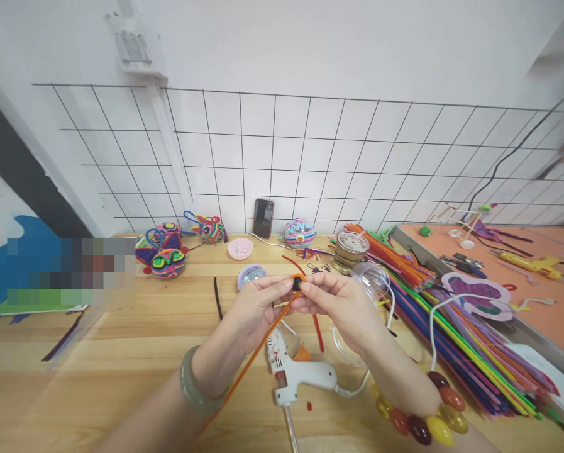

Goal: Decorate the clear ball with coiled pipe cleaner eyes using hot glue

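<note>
My left hand (256,311) and my right hand (341,308) meet above the middle of the wooden table (135,371). Both pinch a small dark piece wrapped with orange (298,283) at their fingertips. A long orange pipe cleaner (258,355) trails from it down and left, past my left wrist. A white glue gun (293,371) lies on the table just below my hands, its cord running right. A red pipe cleaner (317,330) lies under my right hand.
A big pile of coloured pipe cleaners (456,333) spreads along the right. Pipe-cleaner figures (166,255), a phone (263,218), a pink bowl (240,248), a glass jar (349,250) and clear plastic domes (371,277) stand behind. An orange mat (546,314) with a yellow glue gun (529,263) lies far right.
</note>
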`<state>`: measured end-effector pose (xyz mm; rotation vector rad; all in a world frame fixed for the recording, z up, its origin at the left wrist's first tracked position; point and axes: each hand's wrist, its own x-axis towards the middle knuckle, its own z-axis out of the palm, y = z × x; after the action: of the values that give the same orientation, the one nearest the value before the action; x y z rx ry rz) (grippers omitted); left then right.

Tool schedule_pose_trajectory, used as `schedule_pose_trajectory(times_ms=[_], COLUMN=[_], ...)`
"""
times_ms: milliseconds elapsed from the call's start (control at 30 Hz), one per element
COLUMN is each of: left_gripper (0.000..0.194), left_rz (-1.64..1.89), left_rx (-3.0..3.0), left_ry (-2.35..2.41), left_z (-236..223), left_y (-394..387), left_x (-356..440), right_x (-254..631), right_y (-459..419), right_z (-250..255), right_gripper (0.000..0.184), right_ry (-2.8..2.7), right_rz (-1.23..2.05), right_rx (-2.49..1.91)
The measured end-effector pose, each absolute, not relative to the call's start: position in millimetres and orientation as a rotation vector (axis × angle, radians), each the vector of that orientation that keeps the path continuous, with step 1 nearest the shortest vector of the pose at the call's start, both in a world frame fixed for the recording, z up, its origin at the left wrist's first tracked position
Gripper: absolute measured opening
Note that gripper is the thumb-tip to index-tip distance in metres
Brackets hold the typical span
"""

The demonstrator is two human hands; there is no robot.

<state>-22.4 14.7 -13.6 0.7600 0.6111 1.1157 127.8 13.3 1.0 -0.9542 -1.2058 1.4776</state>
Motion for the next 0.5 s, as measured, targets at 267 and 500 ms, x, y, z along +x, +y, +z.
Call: schedule_pose_trajectory(times_ms=[267,500], left_gripper=[0.013,0.012], left_rz=[1.152,1.157], left_rx=[0.789,0.833], left_ry=[0.694,0.703], left_z=[-12.6,-10.7], left_y=[15.4,16.3], left_x=[-22.0,-23.8], right_x=[125.9,125.9], right_y=[14.1,14.4], right_z=[-2.6,-5.1], right_gripper=[0.02,0.023], right_ry=[-1.179,-1.188], right_rz=[1.493,1.468], right_rx=[-0.954,-1.002])
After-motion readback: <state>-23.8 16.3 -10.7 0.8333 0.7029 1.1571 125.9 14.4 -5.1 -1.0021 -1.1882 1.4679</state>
